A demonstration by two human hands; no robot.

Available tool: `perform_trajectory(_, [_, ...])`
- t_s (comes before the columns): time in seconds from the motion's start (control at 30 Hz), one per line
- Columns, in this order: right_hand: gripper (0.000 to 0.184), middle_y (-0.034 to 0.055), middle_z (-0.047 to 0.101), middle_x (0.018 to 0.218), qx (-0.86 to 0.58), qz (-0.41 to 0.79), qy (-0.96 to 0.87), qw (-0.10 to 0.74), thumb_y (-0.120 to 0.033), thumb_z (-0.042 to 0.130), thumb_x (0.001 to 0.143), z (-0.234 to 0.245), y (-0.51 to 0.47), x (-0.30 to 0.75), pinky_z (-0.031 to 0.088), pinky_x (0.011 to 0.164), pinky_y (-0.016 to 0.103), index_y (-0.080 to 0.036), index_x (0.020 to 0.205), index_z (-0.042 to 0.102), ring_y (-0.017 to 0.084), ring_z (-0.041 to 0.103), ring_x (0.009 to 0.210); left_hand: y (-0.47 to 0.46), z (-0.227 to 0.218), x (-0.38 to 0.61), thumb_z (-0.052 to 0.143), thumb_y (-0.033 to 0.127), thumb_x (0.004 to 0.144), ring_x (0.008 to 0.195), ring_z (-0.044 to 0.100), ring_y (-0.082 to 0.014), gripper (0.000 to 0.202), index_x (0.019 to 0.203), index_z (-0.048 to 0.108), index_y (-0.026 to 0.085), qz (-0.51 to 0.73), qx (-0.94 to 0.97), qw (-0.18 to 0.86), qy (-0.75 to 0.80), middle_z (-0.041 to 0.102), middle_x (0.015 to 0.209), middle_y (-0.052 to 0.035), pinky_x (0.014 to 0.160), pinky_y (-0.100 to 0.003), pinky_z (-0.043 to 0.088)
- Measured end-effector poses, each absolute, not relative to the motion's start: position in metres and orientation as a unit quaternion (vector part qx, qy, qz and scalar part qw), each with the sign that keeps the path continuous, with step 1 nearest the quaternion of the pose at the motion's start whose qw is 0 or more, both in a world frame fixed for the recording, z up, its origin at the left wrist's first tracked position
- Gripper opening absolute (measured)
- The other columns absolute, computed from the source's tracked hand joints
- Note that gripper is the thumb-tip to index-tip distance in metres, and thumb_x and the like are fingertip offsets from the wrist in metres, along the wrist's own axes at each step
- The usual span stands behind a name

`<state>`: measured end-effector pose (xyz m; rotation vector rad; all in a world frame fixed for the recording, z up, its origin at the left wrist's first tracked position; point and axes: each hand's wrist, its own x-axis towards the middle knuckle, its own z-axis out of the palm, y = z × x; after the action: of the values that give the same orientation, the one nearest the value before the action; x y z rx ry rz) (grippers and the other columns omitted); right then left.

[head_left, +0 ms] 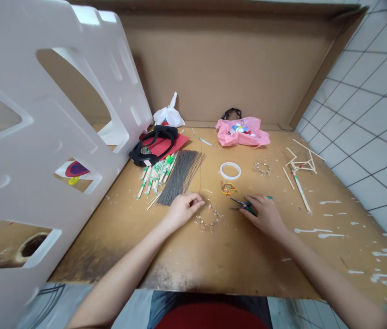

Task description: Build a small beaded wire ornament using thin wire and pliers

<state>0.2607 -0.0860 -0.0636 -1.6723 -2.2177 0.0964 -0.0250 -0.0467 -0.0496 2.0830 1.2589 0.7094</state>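
Observation:
A beaded wire ring lies on the wooden table in front of me. My left hand is closed at the ring's upper left edge, thumb and forefinger pinched together, seemingly on its wire. My right hand is wrapped around dark-handled pliers, whose jaws point left toward the ring and stand apart. Just above lie coloured rubber bands and a roll of white tape. A second beaded wire ring rests farther back on the right.
Dark wires lie beside green-and-white wrapped sticks. Behind them are a black strap headset, red paper and a white bag. A pink bag sits at the back; a stick frame lies right. A white plastic panel borders the left.

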Motion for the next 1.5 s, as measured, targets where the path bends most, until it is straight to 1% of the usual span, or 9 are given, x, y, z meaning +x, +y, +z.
perform_trajectory(0.13, [0.032, 0.0086, 0.067, 0.103, -0.533, 0.272, -0.759, 0.259, -0.037, 0.047, 0.086, -0.032, -0.074, 0.222, 0.047, 0.07, 0.03, -0.019, 0.105, 0.066, 0.018, 0.062, 0.081, -0.043, -0.034, -0.017, 0.048, 0.03, 0.087, 0.07, 0.057, -0.0125, 0.02, 0.079, 0.063, 0.019, 0.197, 0.856, 0.218, 0.424, 0.065, 0.079, -0.0022, 0.065, -0.023, 0.038])
perform_trajectory(0.3, [0.029, -0.0006, 0.062, 0.058, -0.507, 0.477, -0.675, 0.244, -0.036, 0.053, 0.08, -0.02, -0.051, 0.183, 0.042, 0.052, 0.024, -0.016, 0.094, 0.069, 0.011, 0.053, 0.05, -0.042, -0.021, -0.011, 0.044, 0.028, 0.09, 0.077, 0.059, -0.0159, 0.022, 0.086, 0.063, 0.018, 0.152, 0.901, 0.099, 0.393, 0.065, 0.083, -0.0047, 0.065, -0.024, 0.038])
perform_trajectory(0.5, [0.011, 0.0008, 0.066, 0.067, -0.485, 0.576, -0.597, 0.278, -0.026, 0.06, 0.071, -0.021, -0.039, 0.171, 0.042, 0.044, 0.022, -0.016, 0.074, 0.063, 0.008, 0.051, 0.044, -0.044, -0.022, -0.013, 0.038, 0.027, 0.092, 0.076, 0.059, -0.0161, 0.026, 0.086, 0.061, 0.017, 0.156, 0.904, 0.042, 0.396, 0.063, 0.08, -0.0051, 0.066, -0.025, 0.038])
perform_trajectory(0.7, [0.015, -0.0019, 0.061, 0.063, -0.498, 0.567, -0.572, 0.321, -0.023, 0.058, 0.069, -0.019, -0.035, 0.184, 0.047, 0.05, 0.022, -0.018, 0.083, 0.057, 0.01, 0.058, 0.051, -0.041, -0.032, -0.02, 0.047, 0.04, 0.087, 0.071, 0.058, -0.016, 0.025, 0.096, 0.056, 0.018, 0.185, 0.822, 0.154, 0.517, 0.063, 0.077, -0.0027, 0.062, -0.024, 0.038])
perform_trajectory(0.83, [0.016, -0.003, 0.059, 0.06, -0.502, 0.531, -0.579, 0.362, -0.021, 0.053, 0.069, -0.018, -0.034, 0.194, 0.049, 0.055, 0.024, -0.018, 0.083, 0.059, 0.011, 0.059, 0.053, -0.035, -0.054, -0.027, 0.048, 0.039, 0.085, 0.072, 0.058, -0.0173, 0.023, 0.084, 0.058, 0.018, 0.141, 0.798, 0.198, 0.552, 0.063, 0.081, -0.0046, 0.063, -0.026, 0.038])
perform_trajectory(1.1, [0.025, 0.0013, 0.065, 0.067, -0.548, 0.458, -0.651, 0.259, -0.023, 0.049, 0.073, -0.04, -0.026, 0.206, 0.05, 0.065, 0.028, -0.017, 0.09, 0.066, 0.015, 0.063, 0.066, -0.031, -0.084, -0.03, 0.05, 0.029, 0.083, 0.079, 0.056, -0.0143, 0.017, 0.077, 0.061, 0.017, 0.199, 0.794, 0.309, 0.484, 0.061, 0.083, -0.0039, 0.076, -0.026, 0.043])
perform_trajectory(1.23, [0.027, 0.0051, 0.07, 0.077, -0.552, 0.404, -0.696, 0.217, -0.029, 0.052, 0.076, -0.046, -0.024, 0.207, 0.05, 0.072, 0.033, -0.017, 0.094, 0.068, 0.019, 0.066, 0.075, -0.032, -0.086, -0.028, 0.048, 0.036, 0.085, 0.067, 0.056, -0.012, 0.023, 0.08, 0.056, 0.015, 0.304, 0.712, 0.43, 0.464, 0.062, 0.076, -0.004, 0.067, -0.026, 0.046])
perform_trajectory(1.33, [0.029, 0.0068, 0.071, 0.089, -0.544, 0.438, -0.678, 0.229, -0.035, 0.057, 0.074, -0.047, -0.025, 0.201, 0.05, 0.077, 0.036, -0.017, 0.094, 0.068, 0.022, 0.066, 0.086, -0.034, -0.083, -0.026, 0.05, 0.044, 0.084, 0.057, 0.056, -0.0105, 0.03, 0.083, 0.053, 0.014, 0.352, 0.603, 0.556, 0.45, 0.064, 0.072, -0.0049, 0.056, -0.024, 0.047])
perform_trajectory(1.5, [0.033, 0.0062, 0.071, 0.092, -0.505, 0.547, -0.621, 0.244, -0.04, 0.065, 0.068, -0.053, -0.029, 0.189, 0.049, 0.081, 0.036, -0.017, 0.092, 0.067, 0.021, 0.066, 0.086, -0.038, -0.075, -0.024, 0.057, 0.05, 0.078, 0.054, 0.058, -0.0098, 0.036, 0.082, 0.052, 0.014, 0.388, 0.556, 0.589, 0.439, 0.067, 0.071, -0.005, 0.054, -0.022, 0.047])
